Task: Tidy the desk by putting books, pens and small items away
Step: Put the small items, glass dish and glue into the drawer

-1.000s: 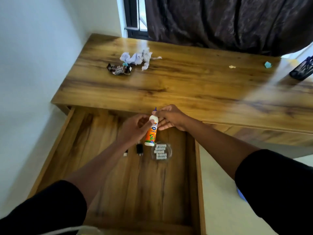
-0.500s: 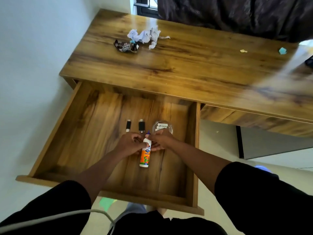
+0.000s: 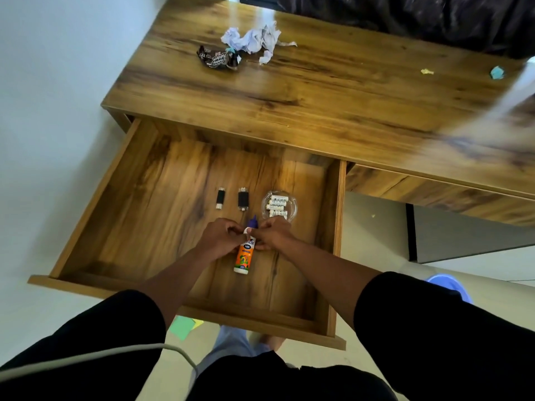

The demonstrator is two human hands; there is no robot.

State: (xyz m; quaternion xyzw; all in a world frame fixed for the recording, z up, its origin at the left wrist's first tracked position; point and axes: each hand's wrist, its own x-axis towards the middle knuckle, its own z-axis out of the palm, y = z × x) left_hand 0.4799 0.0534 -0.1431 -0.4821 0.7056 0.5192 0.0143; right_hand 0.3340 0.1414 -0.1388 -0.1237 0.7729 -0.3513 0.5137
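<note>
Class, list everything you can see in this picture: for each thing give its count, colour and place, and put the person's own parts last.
glue bottle: 1, orange, purple cap, in drawer
black spools: 2, drawer, side by side
glass dish: 1, clear, holds white batteries, drawer
drawer: 1, wooden, open
crumpled paper: 1, white, desk top
wrapper: 1, black, beside paper
paper scraps: 2, blue and yellow, desk right
desk: 1, wooden
left hand: grips bottle
right hand: grips bottle

Home room, wooden desk (image 3: 333,91) against white wall (image 3: 58,82), dark curtain (image 3: 419,15) at window, open drawer (image 3: 185,309)
</note>
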